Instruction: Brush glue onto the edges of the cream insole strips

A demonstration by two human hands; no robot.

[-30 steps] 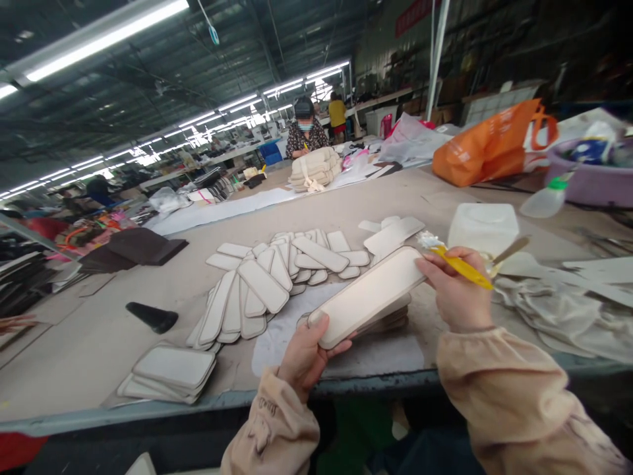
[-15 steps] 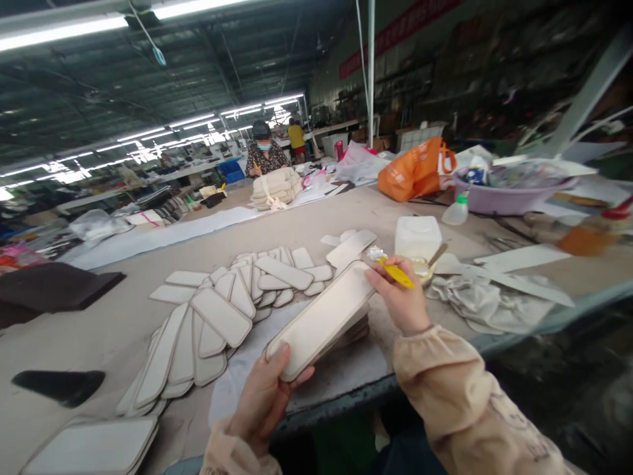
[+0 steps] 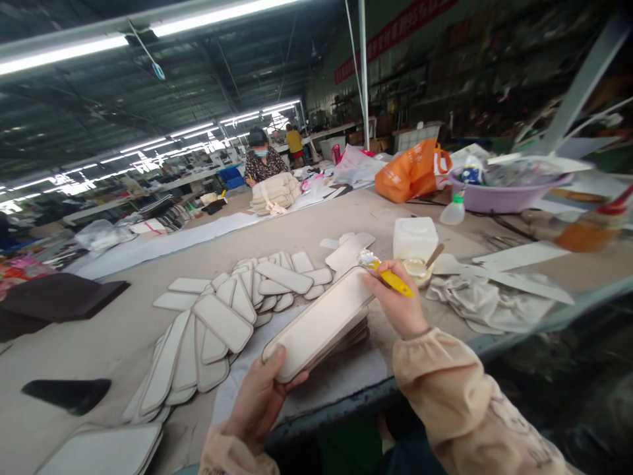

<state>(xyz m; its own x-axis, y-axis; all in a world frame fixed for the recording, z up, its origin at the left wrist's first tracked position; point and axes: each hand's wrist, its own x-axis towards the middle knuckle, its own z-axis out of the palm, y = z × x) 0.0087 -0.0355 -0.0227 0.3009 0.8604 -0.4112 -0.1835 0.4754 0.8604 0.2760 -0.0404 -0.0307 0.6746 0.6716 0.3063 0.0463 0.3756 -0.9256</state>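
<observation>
A long cream panel [image 3: 316, 323] with rounded corners and a darker edge is held aslant between my hands. My left hand [image 3: 267, 389] grips its near end, thumb on top and fingers beneath. At the far end, my right hand [image 3: 398, 300] pinches the corner and also holds a yellow-handled brush [image 3: 395, 282], whose head is covered in white paste. Below the held panel sits a stack of similar panels [image 3: 353, 333], partly hidden. To the left, many more panels [image 3: 222, 321] lie fanned out in an overlapping heap.
Right of my right hand are a bowl of pale paste [image 3: 414, 269], a white plastic container [image 3: 415, 237] and crumpled cloth [image 3: 475, 300]. Farther back stand an orange bag [image 3: 408, 173] and a lilac basin [image 3: 509, 194]. A black object [image 3: 69, 394] lies left; a co-worker [image 3: 264, 158] sits opposite.
The held panel has dipped slightly, with both hands still on it. The view has shifted a little; the brush remains in my right hand.
</observation>
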